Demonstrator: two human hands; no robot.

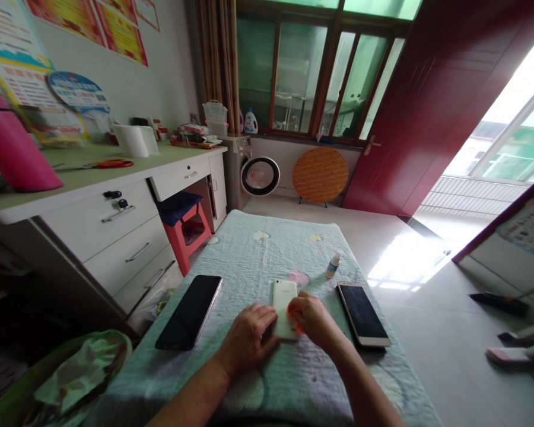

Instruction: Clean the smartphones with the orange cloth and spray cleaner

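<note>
A white phone (286, 296) lies face down in the middle of the blue cloth-covered table (267, 246). Along its left side and lower corner, my left hand (248, 332) grips it with fingers and thumb. My right hand (310, 315) is closed over a small orange cloth (299, 327), pressed against the phone's back; most of the cloth is hidden under the fingers. To the left rests a large black phone (191, 311), screen up. On the right is a gold-edged phone (364, 314), also screen up. A small spray bottle (333, 265) stands upright behind it.
A basket with crumpled tissue (78, 373) sits at lower left. Beyond it stands a white desk (115, 228) with a pink flask (15, 148) and scissors (109, 163). A red stool (184, 231), an open-doored washing machine (240, 163) and a red door (396, 112) stand farther back.
</note>
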